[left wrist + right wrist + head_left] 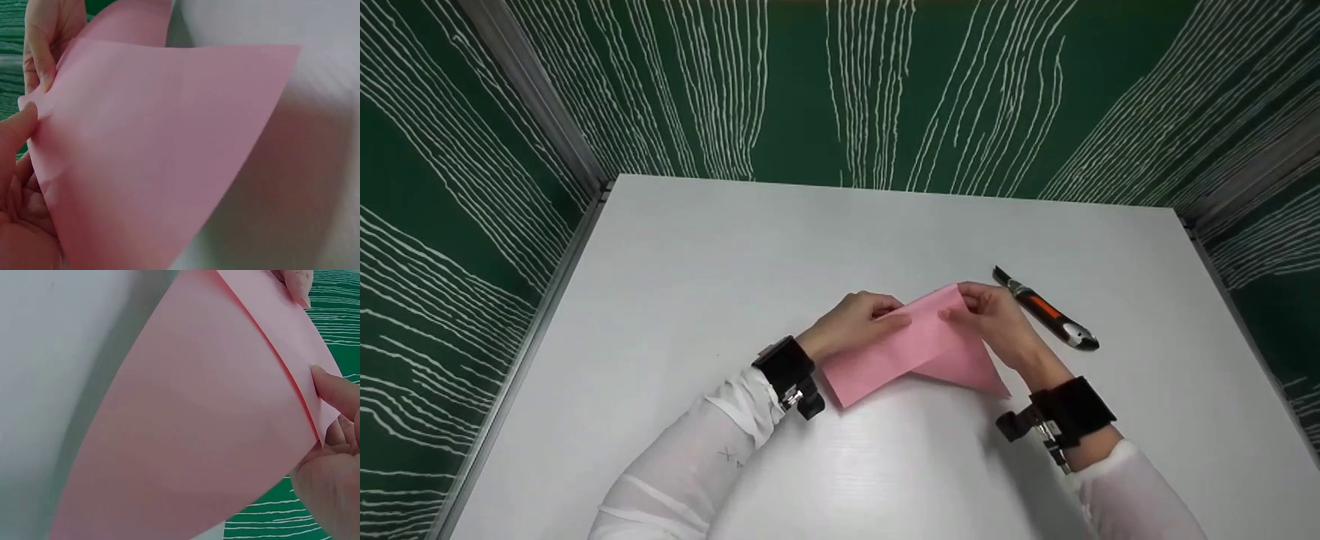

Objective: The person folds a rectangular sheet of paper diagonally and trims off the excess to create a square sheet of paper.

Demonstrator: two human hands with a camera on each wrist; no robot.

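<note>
A sheet of pink paper, folded over on itself, is held up at a slant above the white table. My left hand pinches its upper edge, thumb on the near face and the other fingers behind. Farther right, my right hand pinches the upper right corner between thumb and fingers. In the left wrist view a broad flap of the paper slopes down toward a pointed corner. The right wrist view shows the folded strip's edge lying across the larger layer, with my right thumb pressing on it.
A utility knife with an orange and black handle lies on the white table, just right of my right hand. Green panels with wavy white lines stand along the table's back and sides.
</note>
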